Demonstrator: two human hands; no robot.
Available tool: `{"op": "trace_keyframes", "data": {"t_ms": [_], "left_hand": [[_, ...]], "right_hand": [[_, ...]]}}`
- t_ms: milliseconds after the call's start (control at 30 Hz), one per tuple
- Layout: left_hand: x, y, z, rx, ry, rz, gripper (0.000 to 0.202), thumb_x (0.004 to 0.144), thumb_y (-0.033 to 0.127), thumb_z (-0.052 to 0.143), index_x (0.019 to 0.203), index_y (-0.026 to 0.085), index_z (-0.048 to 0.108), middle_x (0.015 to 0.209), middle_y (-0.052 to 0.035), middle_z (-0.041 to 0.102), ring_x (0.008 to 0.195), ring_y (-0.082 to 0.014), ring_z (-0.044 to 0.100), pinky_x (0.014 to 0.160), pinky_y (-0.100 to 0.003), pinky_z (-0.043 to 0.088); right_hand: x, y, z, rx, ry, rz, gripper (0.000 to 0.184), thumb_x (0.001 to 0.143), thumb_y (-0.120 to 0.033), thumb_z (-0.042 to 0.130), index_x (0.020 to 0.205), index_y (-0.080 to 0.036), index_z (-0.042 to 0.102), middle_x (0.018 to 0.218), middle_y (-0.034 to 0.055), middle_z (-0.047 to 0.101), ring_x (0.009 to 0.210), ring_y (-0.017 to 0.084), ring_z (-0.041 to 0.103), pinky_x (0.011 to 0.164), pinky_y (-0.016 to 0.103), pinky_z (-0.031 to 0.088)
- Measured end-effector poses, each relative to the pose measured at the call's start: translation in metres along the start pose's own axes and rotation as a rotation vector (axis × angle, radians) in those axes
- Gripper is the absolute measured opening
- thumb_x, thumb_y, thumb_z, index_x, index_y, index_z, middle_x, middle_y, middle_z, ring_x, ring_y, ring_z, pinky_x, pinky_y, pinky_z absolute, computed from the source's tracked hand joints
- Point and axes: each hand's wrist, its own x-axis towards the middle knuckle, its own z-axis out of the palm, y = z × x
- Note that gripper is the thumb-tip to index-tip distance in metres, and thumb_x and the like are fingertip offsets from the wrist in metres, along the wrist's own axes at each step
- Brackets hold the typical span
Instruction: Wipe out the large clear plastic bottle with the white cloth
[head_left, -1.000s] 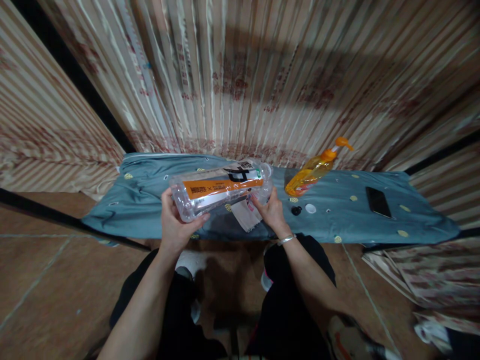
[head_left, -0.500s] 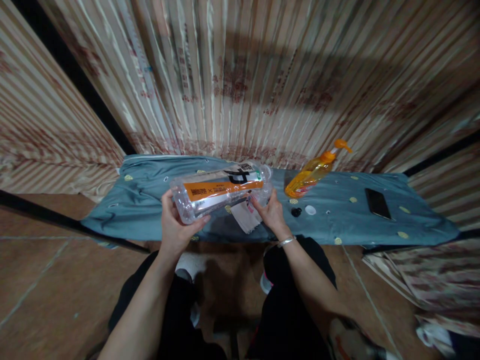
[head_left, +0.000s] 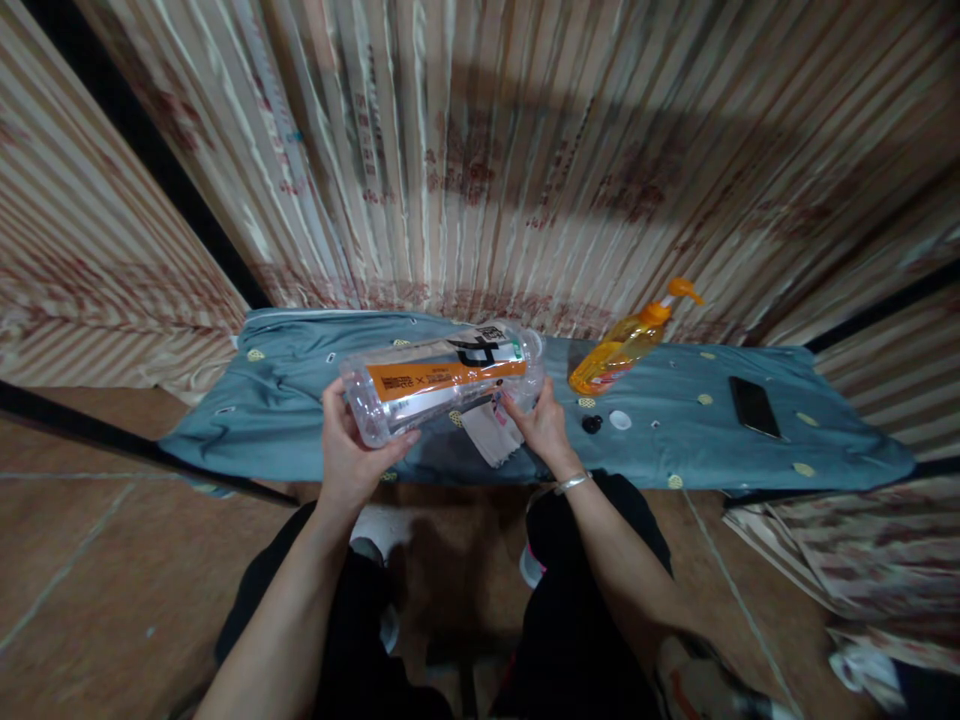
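Note:
A big clear plastic bottle [head_left: 442, 380] with an orange and white label lies sideways between my two hands, its neck toward the right. My left hand [head_left: 358, 450] is closed around the base end, thumb along the near side. Near the neck end, my right hand [head_left: 544, 425] grips the bottle, with its thumb on the near side and the other fingers mostly hidden. Below the bottle, a pale cloth [head_left: 491, 432] lies on the table, partly covered by it. Right of my right hand are a small black cap [head_left: 592, 424] and a white disc [head_left: 620, 420].
An orange pump bottle [head_left: 619, 350] with yellow liquid leans at the table's back. A dark phone [head_left: 754, 406] lies farther right on the blue patterned tablecloth [head_left: 697, 460]. Striped curtains [head_left: 480, 150] hang behind, with black frame bars [head_left: 150, 150] at both sides.

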Motion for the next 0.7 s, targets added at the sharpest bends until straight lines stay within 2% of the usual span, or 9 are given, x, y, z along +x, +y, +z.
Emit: {"op": "trace_keyframes", "data": {"t_ms": [267,433,700], "left_hand": [[-0.0006,-0.0002,-0.0004,0.010,0.005,0.010,0.089,0.049,0.050,0.099,0.120,0.023,0.053,0.114,-0.0081,0.069,0.102,-0.0286,0.075,0.084,-0.041,0.066],[0.0002,-0.0003,0.0000,0.013,0.002,0.020,0.091,0.048,0.054,0.099,0.120,0.022,0.052,0.113,-0.0075,0.069,0.101,-0.0280,0.075,0.083,-0.039,0.066],[0.0013,-0.0044,-0.0008,0.033,-0.006,0.054,0.093,0.049,0.059,0.099,0.120,0.022,0.052,0.113,-0.0078,0.068,0.100,-0.0277,0.075,0.081,-0.039,0.067]], "right_hand": [[-0.0004,-0.0020,-0.0008,0.027,0.005,-0.002,0.061,0.081,-0.057,0.074,0.124,-0.019,0.053,0.094,0.0121,0.076,0.083,0.037,0.076,0.072,0.046,0.059],[-0.0001,-0.0025,-0.0014,0.019,0.001,0.002,0.062,0.080,-0.057,0.074,0.123,-0.018,0.053,0.096,0.0138,0.075,0.087,0.037,0.076,0.074,0.045,0.059],[0.0003,0.0013,0.0014,0.026,0.020,-0.025,0.059,0.082,-0.060,0.071,0.121,-0.020,0.053,0.094,0.0115,0.074,0.084,0.035,0.076,0.071,0.044,0.059]]}}
